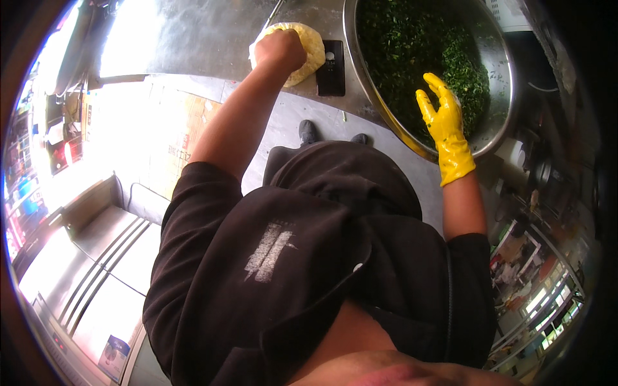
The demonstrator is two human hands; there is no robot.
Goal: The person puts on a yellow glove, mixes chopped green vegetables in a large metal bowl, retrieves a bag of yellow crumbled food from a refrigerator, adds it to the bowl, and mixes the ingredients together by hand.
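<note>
My bare left hand (281, 49) is curled over a round, clear plastic bag or bowl of pale yellow, grainy food (311, 53) on the metal table (203, 43). Its fingers point away from the camera, so whether they hold anything is hidden. A thin metal rod or handle shows just beyond it. My right hand (442, 106), in a wet yellow rubber glove, is over the near part of a large stainless steel basin (504, 72). Its thumb and fingers are apart with nothing between them. Chopped green leaves (463, 67) lie in the basin, and green bits stick to the glove.
A black smartphone (331, 72) lies between the yellow food and the basin, near the table's edge. Cardboard (186, 130) is at the left, past the table. A steel appliance or counter (106, 251) stands at the lower left. Racks with assorted items (531, 270) are at the right.
</note>
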